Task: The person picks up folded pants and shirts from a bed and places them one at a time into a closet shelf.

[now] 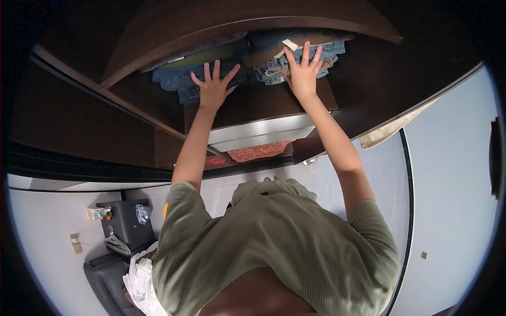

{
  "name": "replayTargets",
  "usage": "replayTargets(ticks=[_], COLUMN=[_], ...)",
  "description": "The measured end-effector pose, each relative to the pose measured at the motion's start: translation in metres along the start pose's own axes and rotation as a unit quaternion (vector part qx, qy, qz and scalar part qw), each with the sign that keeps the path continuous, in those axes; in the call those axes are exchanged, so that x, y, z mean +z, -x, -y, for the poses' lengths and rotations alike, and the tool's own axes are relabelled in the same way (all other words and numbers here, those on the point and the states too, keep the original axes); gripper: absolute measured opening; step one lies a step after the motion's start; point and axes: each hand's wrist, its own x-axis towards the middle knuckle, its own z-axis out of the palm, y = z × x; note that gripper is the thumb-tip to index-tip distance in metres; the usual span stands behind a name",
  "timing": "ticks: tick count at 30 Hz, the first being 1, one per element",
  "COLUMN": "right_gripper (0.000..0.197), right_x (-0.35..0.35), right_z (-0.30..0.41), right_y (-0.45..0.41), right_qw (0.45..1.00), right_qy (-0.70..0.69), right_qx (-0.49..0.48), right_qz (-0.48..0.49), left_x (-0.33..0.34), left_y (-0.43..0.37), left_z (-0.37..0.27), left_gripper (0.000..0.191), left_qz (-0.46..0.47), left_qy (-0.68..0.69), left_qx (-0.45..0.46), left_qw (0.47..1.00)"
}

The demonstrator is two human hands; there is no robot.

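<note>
Two stacks of folded clothes lie side by side on a dark wooden wardrobe shelf (257, 103). My left hand (214, 85), fingers spread, rests against the front of the left stack, which has folded blue denim (172, 78) with a green garment (197, 59) above it. Against the right stack, my right hand (304, 73) touches folded light-blue denim (334, 49) and a brown garment (261, 58); a white tag (290, 44) sticks out by its fingertips. Neither hand grips anything that I can make out. The backs of both stacks are hidden under the upper shelf.
An upper shelf edge (253, 24) curves above my hands. Below the shelf are a white drawer front (261, 132) and an orange patterned cloth (261, 151). Behind me at left stand a dark bedside cabinet (128, 225) and a bed's dark headboard (104, 276) with white fabric (142, 280).
</note>
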Motion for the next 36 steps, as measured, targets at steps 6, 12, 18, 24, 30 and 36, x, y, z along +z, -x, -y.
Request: replayTargets(ticks=[6,12,18,24,30,36], right_gripper=[0.084,0.086,0.082,0.104,0.106,0.089], right_x=[0.028,0.055,0.081,0.106,0.105,0.067], right_z=[-0.009,-0.013,-0.018,-0.023,-0.022,-0.004], right_y=[-0.023,-0.051,-0.072,-0.081,-0.086,-0.071], right_qw=[1.000,0.999,0.999,0.993,0.991,0.997], right_qy=[0.003,-0.006,0.015,0.102,0.127,0.042], right_qx=[0.006,0.002,0.013,0.013,0.020,0.050], right_qz=[-0.007,-0.036,-0.035,-0.055,-0.043,0.045], left_x=[0.017,0.042,0.067,0.077,0.065,0.025], left_y=[-0.028,-0.049,-0.066,-0.072,-0.077,-0.066], left_z=[0.004,0.012,0.018,0.018,0.014,0.004], left_gripper=[0.081,0.084,0.083,0.082,0.082,0.086], left_qz=[0.014,-0.015,0.005,0.031,0.040,0.076], left_qy=[0.020,0.050,0.009,0.003,-0.013,0.048], left_qx=[-0.011,-0.040,-0.030,-0.034,-0.054,-0.087], left_qw=[1.000,0.998,0.999,0.999,0.998,0.992])
